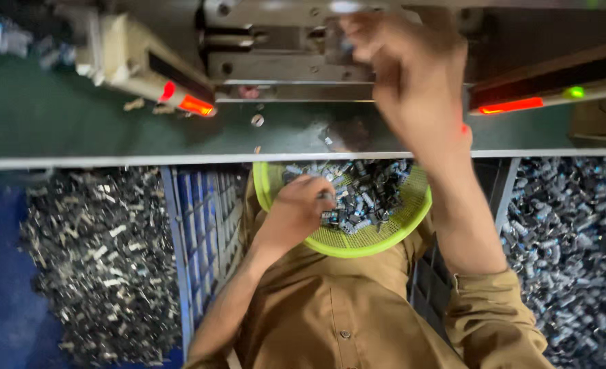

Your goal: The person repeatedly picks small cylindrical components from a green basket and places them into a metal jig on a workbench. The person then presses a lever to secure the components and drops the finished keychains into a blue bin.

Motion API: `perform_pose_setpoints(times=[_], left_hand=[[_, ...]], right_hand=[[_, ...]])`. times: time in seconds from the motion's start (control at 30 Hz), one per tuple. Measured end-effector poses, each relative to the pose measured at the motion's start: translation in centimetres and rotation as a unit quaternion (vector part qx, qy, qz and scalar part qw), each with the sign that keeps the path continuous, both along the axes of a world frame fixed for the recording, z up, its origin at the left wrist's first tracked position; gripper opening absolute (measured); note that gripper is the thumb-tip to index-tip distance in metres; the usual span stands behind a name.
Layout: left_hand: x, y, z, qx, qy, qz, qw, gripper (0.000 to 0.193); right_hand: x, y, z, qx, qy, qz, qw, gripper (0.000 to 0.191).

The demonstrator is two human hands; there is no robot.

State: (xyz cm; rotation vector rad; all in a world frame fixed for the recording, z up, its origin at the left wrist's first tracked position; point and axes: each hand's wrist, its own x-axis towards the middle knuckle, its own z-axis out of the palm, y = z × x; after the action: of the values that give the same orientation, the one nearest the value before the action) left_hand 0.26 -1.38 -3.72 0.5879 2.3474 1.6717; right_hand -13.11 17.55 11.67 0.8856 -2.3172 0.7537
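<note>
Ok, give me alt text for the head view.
The right hand reaches up to a metal machine on a green bench, while the left hand picks among small metal parts in a yellow-green basket on the lap.

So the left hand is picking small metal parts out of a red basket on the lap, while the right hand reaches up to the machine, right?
Not quite: the basket is yellow-green, not red, as the head view shows. The rest holds: left hand in the parts, right hand up at the machine.

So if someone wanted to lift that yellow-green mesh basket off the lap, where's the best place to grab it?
Probably by the bare rim of the yellow-green basket, coming from the lower right. There the edge shows free of small metal parts, while the left hand covers the opposite side and the bench edge overhangs the top.
</note>
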Motion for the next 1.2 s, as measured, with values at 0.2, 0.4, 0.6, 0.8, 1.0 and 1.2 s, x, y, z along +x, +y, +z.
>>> perform_pose_setpoints(times=[0.2,0.4,0.6,0.8,1.0,1.2], left_hand=[[0.7,-2.7,2.5,0.284,-0.268,0.025,0.920,0.029],[3.0,-0.4,1.0,0.324,-0.291,0.112,0.893,0.030],[2.2,0.1,5.0,0.156,-0.127,0.088,0.975,0.018],[1.7,-1.0,6.5,0.099,-0.044,0.085,0.990,0.013],[2.3,-4.7,3.4,0.270,-0.199,0.017,0.942,0.016],[1.8,-1.2,2.3,0.026,-0.151,0.000,0.988,0.026]], right_hand=[[11.4,-0.7,-4.9,-0.395,-0.460,0.110,0.787,0.030],[17.2,-0.8,-14.1,-0.381,-0.443,0.002,0.811,0.039],[18.8,0.0,-14.8,-0.452,-0.373,-0.025,0.809,0.032],[18.5,-0.4,-15.4,-0.404,-0.400,-0.090,0.818,0.028],[15.7,-0.3,-13.2,-0.643,-0.397,0.045,0.654,0.026],[6.0,0.5,-2.4,-0.226,-0.118,0.009,0.967,0.028]])
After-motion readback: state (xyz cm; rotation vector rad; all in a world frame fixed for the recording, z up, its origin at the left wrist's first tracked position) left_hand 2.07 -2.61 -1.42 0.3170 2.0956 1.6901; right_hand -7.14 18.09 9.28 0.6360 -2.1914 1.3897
